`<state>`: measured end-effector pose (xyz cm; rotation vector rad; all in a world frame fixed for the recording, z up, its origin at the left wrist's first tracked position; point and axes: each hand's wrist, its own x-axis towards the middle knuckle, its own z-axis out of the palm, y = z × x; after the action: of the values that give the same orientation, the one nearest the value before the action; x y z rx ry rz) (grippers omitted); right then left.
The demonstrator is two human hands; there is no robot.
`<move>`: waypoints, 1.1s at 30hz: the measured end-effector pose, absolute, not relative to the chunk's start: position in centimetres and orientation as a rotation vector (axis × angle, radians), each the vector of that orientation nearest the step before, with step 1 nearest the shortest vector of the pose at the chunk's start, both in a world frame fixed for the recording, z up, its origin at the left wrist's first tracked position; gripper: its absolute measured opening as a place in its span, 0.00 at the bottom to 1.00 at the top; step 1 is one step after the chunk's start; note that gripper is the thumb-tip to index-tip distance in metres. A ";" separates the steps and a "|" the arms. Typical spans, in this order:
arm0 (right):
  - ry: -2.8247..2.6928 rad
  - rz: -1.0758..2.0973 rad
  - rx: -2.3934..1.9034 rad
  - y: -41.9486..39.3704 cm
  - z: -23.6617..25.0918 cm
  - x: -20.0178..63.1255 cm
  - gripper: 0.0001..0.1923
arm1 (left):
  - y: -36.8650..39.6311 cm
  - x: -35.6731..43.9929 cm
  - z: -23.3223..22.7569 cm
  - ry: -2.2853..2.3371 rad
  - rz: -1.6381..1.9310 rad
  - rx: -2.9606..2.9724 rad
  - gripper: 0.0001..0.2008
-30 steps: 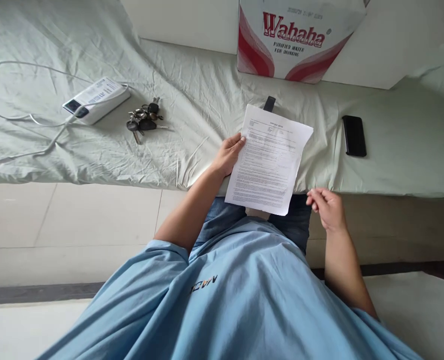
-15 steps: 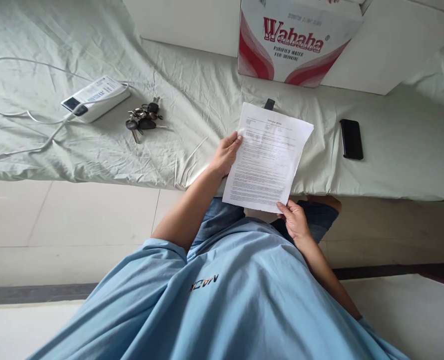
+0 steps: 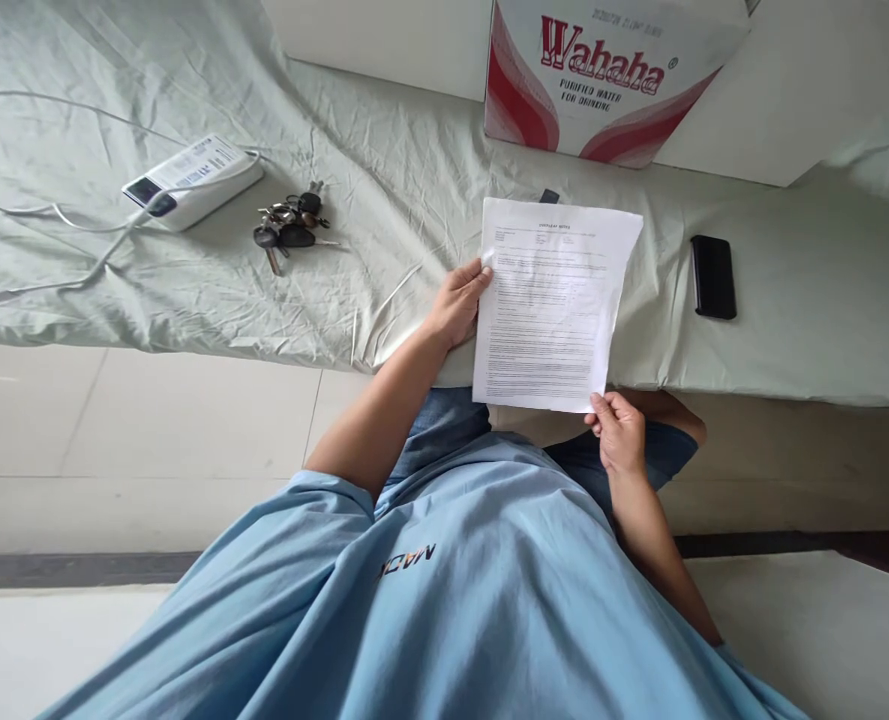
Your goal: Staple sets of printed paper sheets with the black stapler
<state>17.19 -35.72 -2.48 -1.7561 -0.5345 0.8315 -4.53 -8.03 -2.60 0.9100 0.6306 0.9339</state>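
A person in a blue shirt holds a printed document [image 3: 549,320] over the near edge of a cloth-covered table [image 3: 811,310], left hand [image 3: 460,302] pinching its left side, right hand [image 3: 618,432] gripping its lower right corner. Keys [image 3: 294,232] lie left of it, a black smartphone [image 3: 714,277] right; a Wahaba water carton [image 3: 601,90] stands toward the far edge.

Through the head camera I see an indoor room, lived-in rather than industrial: a home or a small office, I cannot tell which. A wrinkled, pale green cloth [image 3: 399,180] covers a long surface above a tiled floor [image 3: 189,420]. Everyday keys [image 3: 292,225], a phone [image 3: 714,278] and a drinking-water carton [image 3: 601,85] suit either place, as does the printed sheet [image 3: 549,310].
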 end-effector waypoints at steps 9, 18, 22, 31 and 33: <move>-0.302 0.725 -1.431 -35.0 -0.6 17.9 0.22 | -11.1 -3.6 -0.4 0.816 0.714 0.808 0.10; -0.067 0.969 -1.346 -35.3 -2.3 12.2 0.26 | -14.9 -4.1 -0.3 0.893 0.710 0.774 0.10; -0.160 0.780 -1.425 -34.4 -1.6 14.0 0.33 | -13.4 -5.1 -0.6 0.769 0.754 0.886 0.13; -1.203 0.110 -1.656 -31.1 7.2 25.0 0.23 | -3.3 -6.7 2.0 0.550 0.846 1.324 0.36; -1.306 0.106 -1.630 -30.2 7.8 26.4 0.23 | -1.9 -6.9 2.0 0.551 0.808 1.444 0.34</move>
<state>26.40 -30.20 7.80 -1.6303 -1.3059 0.1057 -6.90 -1.93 2.01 1.4441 0.5512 0.8083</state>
